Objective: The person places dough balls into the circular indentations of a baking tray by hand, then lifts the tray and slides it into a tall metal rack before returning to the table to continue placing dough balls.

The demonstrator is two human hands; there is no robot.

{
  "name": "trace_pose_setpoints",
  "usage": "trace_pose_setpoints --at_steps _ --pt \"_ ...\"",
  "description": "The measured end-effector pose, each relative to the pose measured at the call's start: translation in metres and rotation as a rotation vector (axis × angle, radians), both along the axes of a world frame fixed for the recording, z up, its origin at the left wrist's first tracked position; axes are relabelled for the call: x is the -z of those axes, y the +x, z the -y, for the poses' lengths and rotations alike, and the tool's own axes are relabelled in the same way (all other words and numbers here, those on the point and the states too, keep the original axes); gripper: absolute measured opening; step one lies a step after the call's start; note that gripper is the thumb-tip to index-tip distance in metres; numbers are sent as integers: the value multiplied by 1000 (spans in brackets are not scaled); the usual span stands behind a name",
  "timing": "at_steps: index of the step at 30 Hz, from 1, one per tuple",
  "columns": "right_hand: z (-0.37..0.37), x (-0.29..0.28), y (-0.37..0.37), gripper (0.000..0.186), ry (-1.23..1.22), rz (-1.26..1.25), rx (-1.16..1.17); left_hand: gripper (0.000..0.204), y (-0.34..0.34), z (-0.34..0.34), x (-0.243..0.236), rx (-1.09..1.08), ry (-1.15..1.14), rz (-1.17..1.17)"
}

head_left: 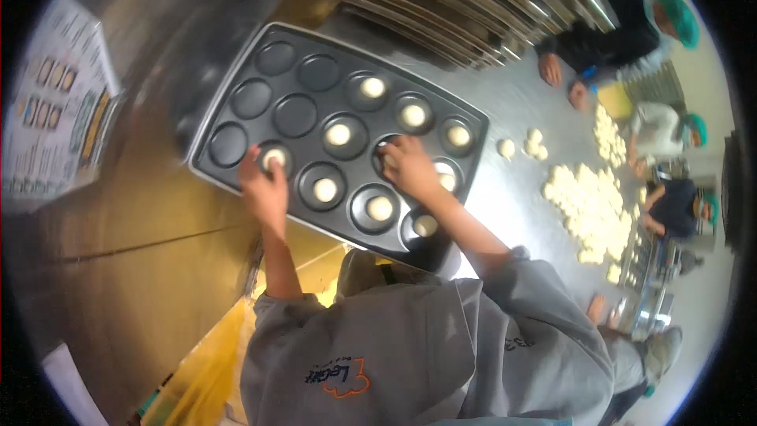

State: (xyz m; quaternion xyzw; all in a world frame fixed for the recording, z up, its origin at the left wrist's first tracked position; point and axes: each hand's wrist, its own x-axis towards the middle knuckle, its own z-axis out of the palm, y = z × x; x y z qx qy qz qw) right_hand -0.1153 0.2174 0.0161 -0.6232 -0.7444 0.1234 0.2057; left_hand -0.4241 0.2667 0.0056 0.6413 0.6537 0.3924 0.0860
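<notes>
A dark baking tray with round cups lies on the steel table. Several cups hold a pale dough ball, such as the ball in the middle; the cups at the far left are bare. My left hand presses a dough ball into a cup near the tray's front left edge. My right hand rests its fingers on a dough piece in a cup further right. Both sleeves are grey.
A heap of dough balls lies on the table to the right, with a few loose ones nearer the tray. Stacked trays stand behind. Other people in green hairnets work at the far right. A printed sheet hangs at left.
</notes>
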Motion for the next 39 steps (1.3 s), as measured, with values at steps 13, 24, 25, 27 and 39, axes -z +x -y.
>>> trace_pose_setpoints --at_steps 13,24,25,27,39 --pt "324 73 242 49 111 139 895 44 -3 -3 13 0 10 -270" --pt "322 70 254 25 283 179 778 42 -25 -21 30 -32 58 -174" --pt "293 62 261 27 316 162 850 43 -23 -23 29 -56 61 -154" --pt "254 49 245 27 307 -48 926 44 -17 -27 29 -35 65 -175" --pt "264 55 235 29 214 -269 835 50 -42 -34 39 -42 -4 -228"
